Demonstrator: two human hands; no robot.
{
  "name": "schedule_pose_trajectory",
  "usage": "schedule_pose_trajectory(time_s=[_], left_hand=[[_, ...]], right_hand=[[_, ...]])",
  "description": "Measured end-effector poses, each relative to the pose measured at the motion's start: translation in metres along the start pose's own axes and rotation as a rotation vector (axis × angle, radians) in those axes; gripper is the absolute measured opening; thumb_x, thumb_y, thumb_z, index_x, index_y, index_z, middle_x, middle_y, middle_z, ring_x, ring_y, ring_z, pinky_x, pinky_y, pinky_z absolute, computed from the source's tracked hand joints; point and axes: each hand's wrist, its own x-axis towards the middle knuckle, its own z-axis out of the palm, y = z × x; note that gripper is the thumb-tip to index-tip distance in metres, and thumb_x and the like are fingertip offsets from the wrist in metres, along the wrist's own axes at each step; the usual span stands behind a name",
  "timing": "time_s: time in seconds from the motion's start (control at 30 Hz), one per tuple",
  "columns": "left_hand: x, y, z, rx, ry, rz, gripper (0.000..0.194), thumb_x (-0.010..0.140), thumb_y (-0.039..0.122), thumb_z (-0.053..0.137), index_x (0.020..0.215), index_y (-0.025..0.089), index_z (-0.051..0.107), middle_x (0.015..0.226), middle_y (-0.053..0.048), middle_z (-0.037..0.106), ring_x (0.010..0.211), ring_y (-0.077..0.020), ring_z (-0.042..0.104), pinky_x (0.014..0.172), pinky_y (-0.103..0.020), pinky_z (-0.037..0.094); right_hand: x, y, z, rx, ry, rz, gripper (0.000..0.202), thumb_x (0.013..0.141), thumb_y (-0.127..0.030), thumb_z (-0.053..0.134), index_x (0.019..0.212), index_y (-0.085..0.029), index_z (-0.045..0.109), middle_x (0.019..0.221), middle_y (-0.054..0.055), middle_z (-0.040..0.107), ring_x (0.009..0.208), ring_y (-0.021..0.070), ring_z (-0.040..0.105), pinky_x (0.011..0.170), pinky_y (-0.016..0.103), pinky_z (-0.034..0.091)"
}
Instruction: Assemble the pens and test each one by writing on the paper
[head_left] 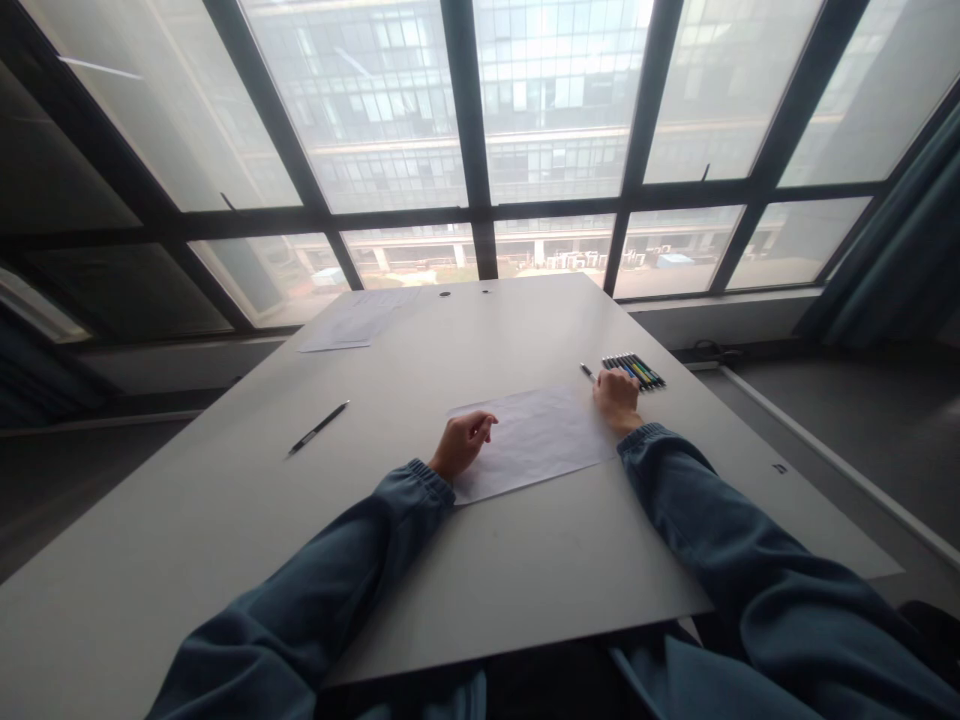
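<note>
Far left: slim black pen [319, 428] lies loose on the pale grey rectangular table [225, 500], angled, well apart from both hands and clear of the table's left edge. Wide bare tabletop all around it.

Back left: a white paper sheet [352, 328] lies flat near the far edge, by two small dark round holes in the tabletop [445, 294]. Behind that edge is the dark-framed window wall [480, 210].

Left hand [463, 443]: rests on the left edge of the creased white paper sheet [536, 438] in front of the person. Fingers curled loosely inward, gripping nothing, fingertips on or just above the paper. Blue sleeve cuff [420, 482] sits at the sheet's near left corner.

That sheet lies flat, slightly skewed, centre-right on the table, between the two hands. Open table between its near edge and the table's near edge.

Right hand [616, 398]: at the sheet's far right corner, fingers closed round a thin dark pen [587, 372] whose tip sticks out up-left of the knuckles. Cannot tell whether the tip touches the table.

Just right of that hand: a row of coloured pencils [634, 371] lying side by side, close to the table's right edge. Little room between them and the edge. Past the edge there is dark floor and a dark teal curtain [892, 250].
</note>
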Motion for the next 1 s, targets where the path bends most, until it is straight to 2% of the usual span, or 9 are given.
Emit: schedule_pose_trajectory(time_s=[0.27,1.0], left_hand=[[0.0,0.001,0.0,0.003,0.005,0.014,0.03,0.096,0.035,0.049,0.089,0.015,0.071,0.06,0.001,0.063,0.053,-0.01,0.054,0.054,-0.02,0.042],[0.0,0.008,-0.002,0.022,-0.003,0.012,0.032,0.096,0.035,0.049,0.088,0.015,0.072,0.057,0.001,0.063,0.049,-0.0088,0.048,0.051,-0.02,0.037]], right_hand=[[0.005,0.009,-0.002,-0.029,0.015,0.009,0.022,0.094,-0.023,0.051,0.094,-0.011,0.07,0.102,0.019,0.067,0.099,0.0288,0.054,0.087,0.04,0.033],[0.008,0.015,0.001,0.008,0.023,0.028,0.023,0.092,-0.02,0.048,0.098,-0.012,0.069,0.103,0.02,0.064,0.104,0.0332,0.051,0.09,0.044,0.032]])
